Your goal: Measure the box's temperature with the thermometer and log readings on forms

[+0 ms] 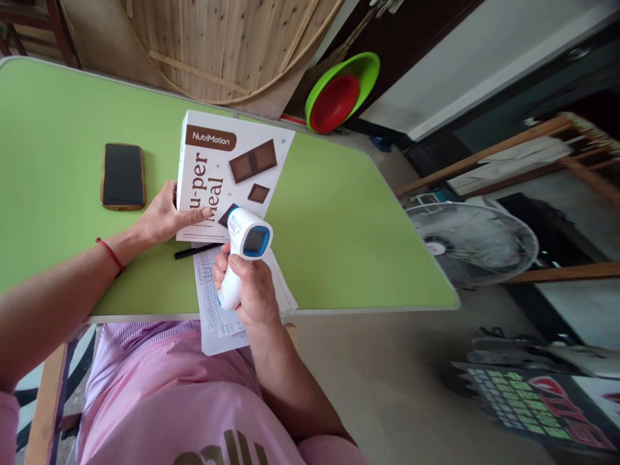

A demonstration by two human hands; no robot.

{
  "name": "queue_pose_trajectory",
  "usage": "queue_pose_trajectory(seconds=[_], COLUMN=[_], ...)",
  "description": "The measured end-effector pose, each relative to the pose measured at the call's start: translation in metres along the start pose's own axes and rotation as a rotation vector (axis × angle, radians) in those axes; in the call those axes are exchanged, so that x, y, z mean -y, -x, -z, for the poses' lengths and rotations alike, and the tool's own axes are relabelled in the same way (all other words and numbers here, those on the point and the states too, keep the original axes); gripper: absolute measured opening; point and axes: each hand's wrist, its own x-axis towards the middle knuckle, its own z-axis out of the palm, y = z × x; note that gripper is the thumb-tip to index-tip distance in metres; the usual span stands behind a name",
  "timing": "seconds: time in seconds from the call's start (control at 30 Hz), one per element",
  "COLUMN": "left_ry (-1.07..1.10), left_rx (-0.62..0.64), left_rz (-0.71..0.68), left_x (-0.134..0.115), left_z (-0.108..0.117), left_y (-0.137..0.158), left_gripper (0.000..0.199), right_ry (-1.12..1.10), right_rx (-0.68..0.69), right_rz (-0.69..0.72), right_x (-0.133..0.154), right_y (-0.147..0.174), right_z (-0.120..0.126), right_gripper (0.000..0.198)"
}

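Observation:
My left hand (167, 216) grips the lower left side of a white box (261, 152) printed with "NutriMotion" and brown chocolate pieces, its thumb lying across the front. In my right hand (254, 284) is a white and blue infrared thermometer (237, 274), held by its handle, with its grey screen facing me. The thermometer's head is in front of the box's lower right part; whether they touch I cannot tell. Handwritten papers (210, 284) lie under my right hand and hang over the table edge. A black pen (194, 252) lies just below the box, partly on the papers.
On the green table (339, 245), a phone (123, 174) in a brown case lies left of the box. Beyond the far edge are a round wooden board (217, 45) and green and red basins (339, 97). A fan (469, 242) stands to the right.

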Motion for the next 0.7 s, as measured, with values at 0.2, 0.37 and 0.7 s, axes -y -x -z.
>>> queue_pose_trajectory(seconds=[0.2, 0.37, 0.7], left_ry=[-0.015, -0.016, -0.074], left_rx=[-0.004, 0.0, -0.036], left_rz=[-0.004, -0.003, 0.04], left_x=[0.0012, 0.0002, -0.0004], left_z=[0.0007, 0.0012, 0.0051], left_y=[-0.0009, -0.0011, 0.0002], left_gripper=[0.052, 0.053, 0.061], right_ry=[0.02, 0.024, 0.016], right_rx=[0.031, 0.037, 0.028], right_rz=[0.018, 0.042, 0.035], right_x=[-0.0015, -0.0076, -0.0053], right_y=[-0.0004, -0.0003, 0.0014], right_z=[0.0006, 0.0001, 0.0017], right_gripper=[0.032, 0.031, 0.038])
